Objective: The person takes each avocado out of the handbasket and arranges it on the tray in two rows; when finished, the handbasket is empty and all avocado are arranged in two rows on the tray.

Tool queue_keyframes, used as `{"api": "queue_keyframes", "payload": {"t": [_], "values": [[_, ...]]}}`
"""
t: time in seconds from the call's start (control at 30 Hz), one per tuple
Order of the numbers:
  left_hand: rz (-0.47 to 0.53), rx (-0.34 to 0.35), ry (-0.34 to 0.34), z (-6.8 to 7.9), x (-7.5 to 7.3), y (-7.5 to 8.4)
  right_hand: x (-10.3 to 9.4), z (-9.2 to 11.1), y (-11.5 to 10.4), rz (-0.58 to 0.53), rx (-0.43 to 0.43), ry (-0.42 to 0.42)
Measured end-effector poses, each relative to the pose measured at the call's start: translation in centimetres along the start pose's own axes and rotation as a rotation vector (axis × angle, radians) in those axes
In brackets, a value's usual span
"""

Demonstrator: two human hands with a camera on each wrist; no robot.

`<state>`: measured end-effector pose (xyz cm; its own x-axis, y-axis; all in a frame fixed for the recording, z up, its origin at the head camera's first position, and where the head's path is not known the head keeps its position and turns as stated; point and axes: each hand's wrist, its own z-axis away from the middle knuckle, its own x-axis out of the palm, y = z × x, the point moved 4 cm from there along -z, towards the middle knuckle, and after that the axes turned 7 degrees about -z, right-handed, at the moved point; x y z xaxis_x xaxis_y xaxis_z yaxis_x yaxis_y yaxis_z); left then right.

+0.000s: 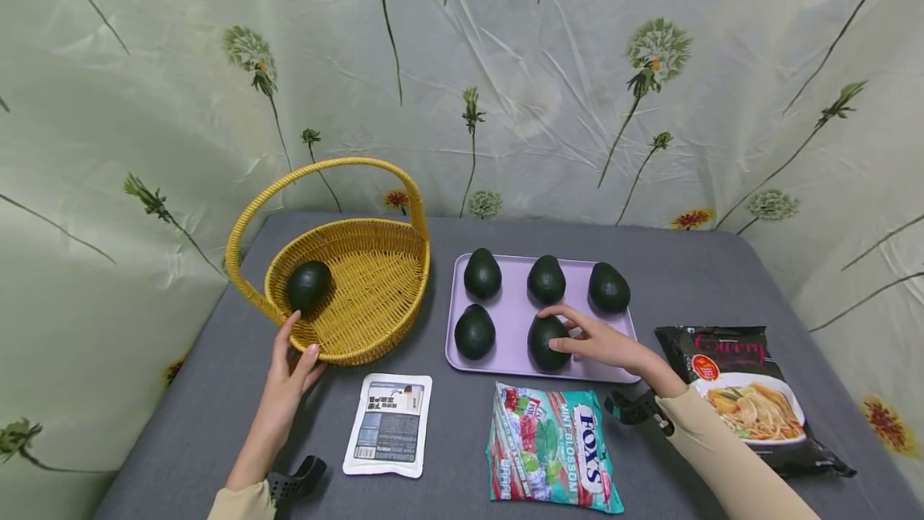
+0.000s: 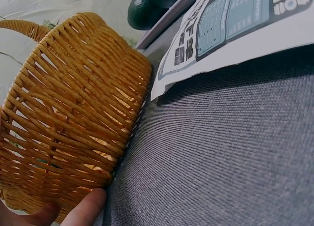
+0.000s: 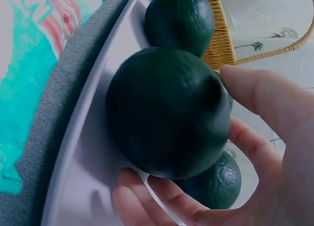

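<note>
My left hand (image 1: pixel 289 375) holds the near-left rim of a yellow wicker basket (image 1: pixel 382 327) with an arched handle. In the left wrist view, fingertips (image 2: pixel 88 206) touch the low part of the basket's woven wall (image 2: pixel 78 103). One dark green avocado (image 1: pixel 309 287) lies inside, at the basket's left. Over a lavender tray (image 1: pixel 508 335), my right hand (image 1: pixel 595 339) grips the front-middle avocado (image 1: pixel 546 343). The right wrist view has thumb and fingers (image 3: pixel 255 142) spread around this avocado (image 3: pixel 167 113). Several other avocados (image 1: pixel 482 274) sit on the tray.
A white packet (image 1: pixel 388 424) lies in front of the basket. In front of the tray is a teal FOX'S candy bag (image 1: pixel 552 448). A black curry noodle bag (image 1: pixel 754 400) lies at the right, beside my right forearm. A floral curtain (image 1: pixel 505 103) hangs behind the grey table.
</note>
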<state>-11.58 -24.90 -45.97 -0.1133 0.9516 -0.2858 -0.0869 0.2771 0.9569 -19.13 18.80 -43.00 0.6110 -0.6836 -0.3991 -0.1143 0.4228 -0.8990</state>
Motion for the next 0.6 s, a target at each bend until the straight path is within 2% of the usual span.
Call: {"api": "queue_keyframes", "payload": {"t": [0.3,0.43,0.6], "values": [[0.008,-0.010,-0.004,0.0,0.0,0.0,-1.2,-0.2,-1.2,0.063,-0.019,0.081],[0.000,-0.008,-0.007,0.0,-0.1,-0.1,-1.8,-0.7,-2.2,0.044,-0.058,0.117],[-0.004,-0.012,-0.008,-0.1,0.0,0.0,-2.0,-2.1,-3.3,-0.004,-0.091,0.111]]}}
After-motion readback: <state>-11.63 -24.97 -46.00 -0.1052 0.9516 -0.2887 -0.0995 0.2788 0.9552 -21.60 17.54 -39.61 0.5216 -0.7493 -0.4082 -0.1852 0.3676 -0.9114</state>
